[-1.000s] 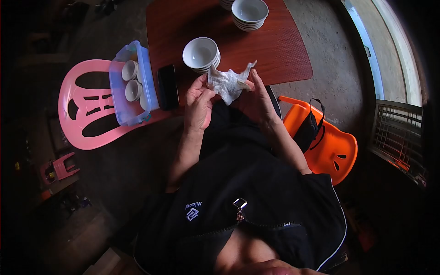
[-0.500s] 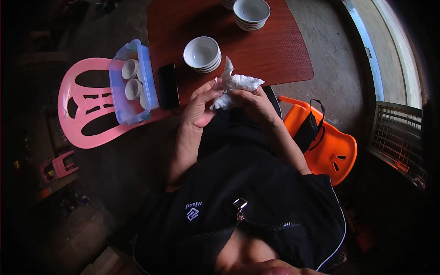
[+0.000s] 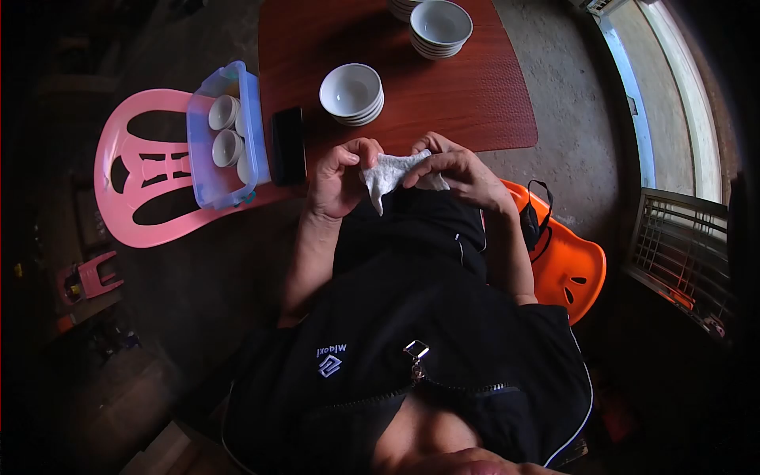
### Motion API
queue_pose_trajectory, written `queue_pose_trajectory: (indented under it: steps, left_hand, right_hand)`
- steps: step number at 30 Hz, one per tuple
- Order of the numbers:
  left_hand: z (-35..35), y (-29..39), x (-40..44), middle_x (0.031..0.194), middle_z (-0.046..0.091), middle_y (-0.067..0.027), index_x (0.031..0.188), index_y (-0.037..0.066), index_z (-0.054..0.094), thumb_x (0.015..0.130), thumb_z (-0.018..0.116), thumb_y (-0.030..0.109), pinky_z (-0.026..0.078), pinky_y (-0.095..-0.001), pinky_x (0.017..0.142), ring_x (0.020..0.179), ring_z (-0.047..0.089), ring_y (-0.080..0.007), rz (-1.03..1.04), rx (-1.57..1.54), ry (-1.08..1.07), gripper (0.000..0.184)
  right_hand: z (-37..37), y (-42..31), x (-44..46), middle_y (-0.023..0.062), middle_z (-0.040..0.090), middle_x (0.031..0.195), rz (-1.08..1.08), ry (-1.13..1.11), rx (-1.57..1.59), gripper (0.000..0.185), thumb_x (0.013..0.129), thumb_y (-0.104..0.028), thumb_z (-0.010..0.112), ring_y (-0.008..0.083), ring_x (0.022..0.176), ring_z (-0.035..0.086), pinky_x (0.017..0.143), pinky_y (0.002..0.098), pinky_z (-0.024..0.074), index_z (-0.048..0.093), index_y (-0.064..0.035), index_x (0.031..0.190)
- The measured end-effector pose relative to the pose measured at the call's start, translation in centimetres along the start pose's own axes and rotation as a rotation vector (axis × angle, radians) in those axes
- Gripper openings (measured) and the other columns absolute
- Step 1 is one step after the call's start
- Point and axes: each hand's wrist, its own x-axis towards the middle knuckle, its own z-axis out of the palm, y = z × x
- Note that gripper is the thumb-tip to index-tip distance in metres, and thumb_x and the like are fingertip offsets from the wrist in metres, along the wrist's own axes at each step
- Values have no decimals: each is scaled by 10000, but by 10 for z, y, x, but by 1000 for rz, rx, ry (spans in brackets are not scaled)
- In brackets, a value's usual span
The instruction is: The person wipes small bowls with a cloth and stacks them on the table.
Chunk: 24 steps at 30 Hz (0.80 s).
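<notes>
A small crumpled white cloth [image 3: 389, 172] hangs between my two hands, just off the near edge of the red-brown table [image 3: 467, 103]. My left hand [image 3: 342, 178] pinches its left end between thumb and fingers. On the other side my right hand [image 3: 463, 176] grips the cloth's right part, fingers bent over it. One corner of the cloth dangles down near my left hand. Just beyond the hands stands a stack of white bowls [image 3: 351, 93], and a black phone [image 3: 288, 146] lies at the table's left edge.
More stacked white bowls [image 3: 441, 25] stand at the far side. A translucent blue bin [image 3: 252, 131] holding small white cups [image 3: 227, 148] rests on a pink chair [image 3: 119, 202] at left. An orange chair [image 3: 582, 253] with a black strapped item [image 3: 529, 224] stands at right.
My hands have moved apart, and the bunched cloth is now stretched between them with a corner hanging down. The camera view has shifted slightly.
</notes>
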Motion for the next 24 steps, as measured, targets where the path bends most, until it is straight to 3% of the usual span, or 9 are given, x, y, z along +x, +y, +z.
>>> queue_pose_trajectory:
  steps: [4, 7, 9, 12, 16, 18, 21, 22, 24]
  left_hand:
    - [13, 0, -3, 710, 526, 17, 714, 81, 494, 819, 617, 60, 445, -204, 578, 620, 520, -60, 80, 230, 234, 164]
    - [21, -5, -3, 687, 510, 39, 708, 104, 464, 777, 654, -53, 424, -168, 531, 580, 500, -24, 185, 292, 341, 256]
    - [23, -5, -1, 712, 495, 34, 767, 94, 462, 796, 629, -62, 421, -166, 556, 622, 487, -8, 297, 536, 419, 230]
    - [39, -10, -1, 779, 512, 1, 872, 57, 476, 786, 621, -66, 444, -198, 599, 674, 508, -40, 349, 892, 567, 209]
    - [44, -28, 5, 1081, 546, -167, 1288, 42, 399, 696, 592, -110, 481, -377, 835, 1012, 559, -310, 490, 1553, 385, 641]
    - [46, -33, 2, 1207, 500, -204, 1351, 47, 349, 696, 595, -97, 457, -391, 927, 1126, 513, -338, 401, 1551, 295, 714]
    - [44, -24, -4, 1248, 497, -189, 1244, 17, 497, 725, 600, -52, 455, -388, 951, 1146, 520, -324, 370, 1390, 183, 534]
    - [44, -17, -3, 1224, 521, -166, 1157, -4, 561, 740, 608, -33, 467, -371, 936, 1116, 545, -307, 419, 1347, 244, 421]
    - [32, -5, 2, 1197, 542, -148, 1107, -12, 575, 761, 626, -5, 474, -359, 914, 1094, 554, -301, 504, 1385, 447, 350]
  right_hand:
    - [-1, 13, -4, 45, 544, 1084, 35, 326, 704, 239, 853, -15, 514, 128, 1045, 523, 911, 287, 415, 602, -6, 1075]
    - [14, 17, 4, 64, 586, 1035, 44, 776, 223, 241, 930, -103, 455, 126, 993, 541, 863, 261, 436, 583, 12, 1098]
    - [25, 15, 1, 71, 596, 1017, -46, 723, 176, 267, 955, -142, 427, 135, 960, 554, 884, 273, 429, 578, 29, 1095]
    - [48, 4, 12, 96, 595, 1116, 139, 509, 321, 377, 982, -250, 441, 154, 1058, 546, 928, 274, 410, 531, 29, 1220]
    - [83, 21, 20, 77, 557, 1196, 212, 483, 1047, 423, 977, -292, 450, 168, 1077, 544, 945, 303, 415, 454, -23, 1302]
    - [84, 39, 20, 76, 555, 1203, 253, 534, 1087, 418, 974, -263, 455, 171, 1076, 544, 931, 304, 428, 429, -30, 1320]
    - [77, 54, 20, 101, 581, 1132, 204, 687, 1276, 355, 961, -144, 435, 163, 1001, 578, 896, 310, 448, 446, 19, 1276]
    - [70, 59, 18, 108, 575, 1157, 25, 601, 1340, 373, 954, -112, 412, 162, 1024, 573, 921, 320, 442, 425, 41, 1294]
    - [59, 54, 14, 123, 549, 1198, 138, 736, 1145, 396, 953, -126, 412, 181, 1069, 548, 951, 339, 425, 414, 36, 1314]
